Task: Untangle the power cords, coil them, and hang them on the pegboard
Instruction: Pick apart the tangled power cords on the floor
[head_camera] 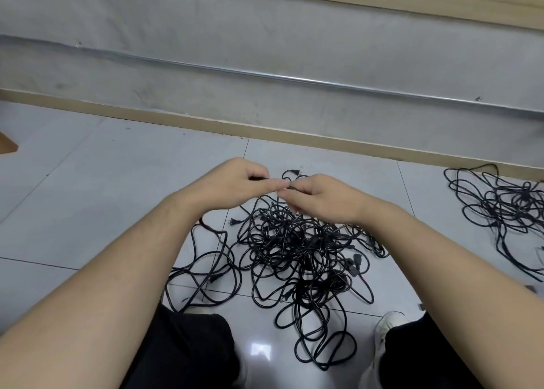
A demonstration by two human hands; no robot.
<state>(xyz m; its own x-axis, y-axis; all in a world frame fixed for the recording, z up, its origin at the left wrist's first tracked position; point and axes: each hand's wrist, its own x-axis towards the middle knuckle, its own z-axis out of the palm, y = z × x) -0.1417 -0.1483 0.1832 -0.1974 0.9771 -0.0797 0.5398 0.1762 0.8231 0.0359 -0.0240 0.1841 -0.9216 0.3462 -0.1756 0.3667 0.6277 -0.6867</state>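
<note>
A big tangle of black power cords (294, 250) lies on the white tiled floor in front of me. Both hands are raised just above its far edge, fingertips meeting. My left hand (238, 182) pinches a black cord between thumb and fingers. My right hand (321, 197) pinches the same cord right beside it, and strands hang from the hands down into the pile. A loose plug (293, 171) lies beyond the hands, another plug (233, 221) at the pile's left edge. The pegboard is not in view.
A second tangle of black cords (506, 209) lies at the right by the wooden skirting (206, 125). A grey wall with a metal conduit (265, 75) rises behind. My knees in black trousers (188, 350) and a white shoe (385, 326) flank the pile's near side.
</note>
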